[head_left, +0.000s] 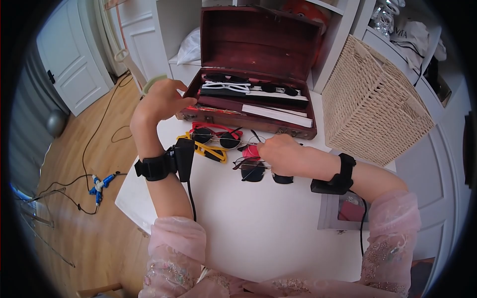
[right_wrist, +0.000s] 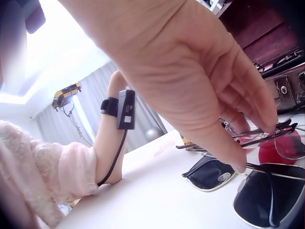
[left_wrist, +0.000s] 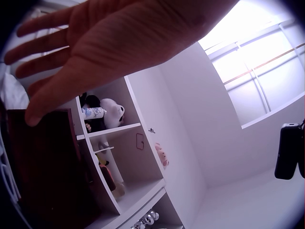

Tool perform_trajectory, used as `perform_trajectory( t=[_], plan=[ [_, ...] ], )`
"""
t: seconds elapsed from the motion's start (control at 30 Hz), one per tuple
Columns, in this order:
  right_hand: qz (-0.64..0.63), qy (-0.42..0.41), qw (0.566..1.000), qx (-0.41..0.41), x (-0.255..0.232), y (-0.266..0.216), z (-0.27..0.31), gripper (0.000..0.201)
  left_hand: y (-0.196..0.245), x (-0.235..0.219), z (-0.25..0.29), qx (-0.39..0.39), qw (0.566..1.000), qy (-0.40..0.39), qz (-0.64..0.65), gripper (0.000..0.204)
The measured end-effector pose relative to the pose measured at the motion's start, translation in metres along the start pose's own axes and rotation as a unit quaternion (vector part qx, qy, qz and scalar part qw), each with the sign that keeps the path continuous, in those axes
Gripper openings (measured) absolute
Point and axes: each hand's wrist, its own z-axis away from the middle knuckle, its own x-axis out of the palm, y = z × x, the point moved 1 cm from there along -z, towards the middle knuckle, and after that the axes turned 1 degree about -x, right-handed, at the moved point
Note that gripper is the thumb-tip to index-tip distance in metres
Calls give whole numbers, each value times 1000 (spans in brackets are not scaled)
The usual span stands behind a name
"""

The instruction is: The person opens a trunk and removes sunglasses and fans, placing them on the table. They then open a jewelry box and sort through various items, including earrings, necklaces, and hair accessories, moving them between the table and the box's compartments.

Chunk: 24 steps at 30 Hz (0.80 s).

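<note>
My left hand [head_left: 161,102], its fingers stretched out, is at the left front corner of an open dark-red wooden case [head_left: 261,37]. In the left wrist view the same hand [left_wrist: 109,40] shows straight fingers and holds nothing. Over the sunglasses on the table, my right hand [head_left: 284,155] has its fingers curled round the thin arms of a pair of glasses [right_wrist: 267,136]. Beneath its thumb lie square dark-lensed sunglasses [right_wrist: 269,195] with a gold frame. Red-framed sunglasses [head_left: 229,140] and yellow-framed sunglasses [head_left: 213,153] lie left of this hand.
Inside the case are white-framed glasses [head_left: 226,87], other dark glasses and a white box [head_left: 278,115]. A tall woven basket [head_left: 375,102] stands at the right. A grey box with a window [head_left: 328,213] lies under the right forearm on the white table [head_left: 238,218].
</note>
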Motion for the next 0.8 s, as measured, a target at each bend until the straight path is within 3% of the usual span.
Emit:
perform_trajectory(
  t=[0.17,0.5,0.57,0.63,0.7,0.8],
  plan=[
    [-4,-1,1000,2,1,-3,3,40,1,-1,1,-5,1000,1,-6,37],
    [9,-23,1000,-19,-7,0,8,41,-3,0,-1,-6,1000,4,-8,37],
    [-2,26,999,-40,-22,7,13,39,-1,0,0,-11,1000,1,-7,37],
    [-19,-11,999,27,-54,22,13,40,-3,1,-1,-5,1000,3,-8,38],
    [14,73,992,99,-62,63,1,34,-2,2,0,3,1000,2,-10,38],
    [5,119,975,189,-63,123,-13,29,3,0,1,-6,1000,-9,10,38]
  ],
)
